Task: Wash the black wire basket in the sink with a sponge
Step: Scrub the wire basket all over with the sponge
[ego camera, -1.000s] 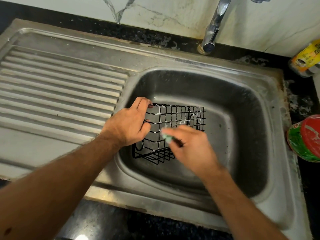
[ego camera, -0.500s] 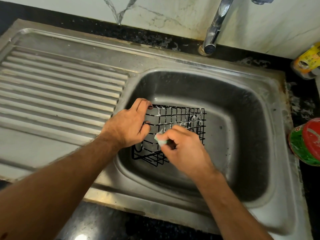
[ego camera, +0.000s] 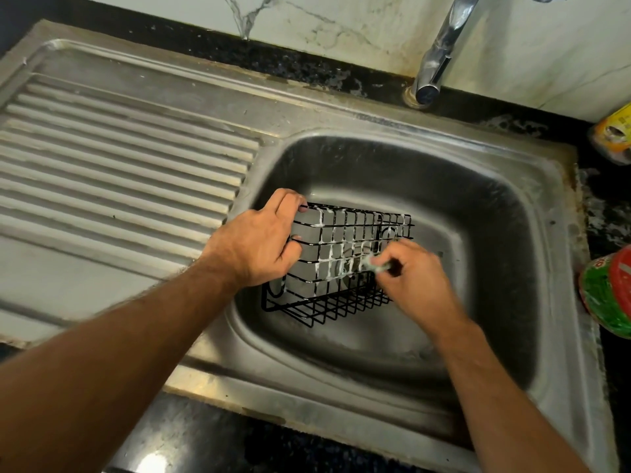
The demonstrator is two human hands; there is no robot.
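Inside the sink [ego camera: 532, 206], left hand [ego camera: 254, 245] grips the black wire basket [ego camera: 341, 268] at its left end; right hand [ego camera: 415, 279] pinches a sponge [ego camera: 374, 265] against its soapy wires.

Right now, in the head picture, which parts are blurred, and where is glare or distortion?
In the head view, the sponge and the right hand gripping it are smeared by motion; the left hand and the basket stay sharp. A bright glare spot sits on the dark counter at the bottom edge. The wide lens bends the sink rim, and the corners darken.
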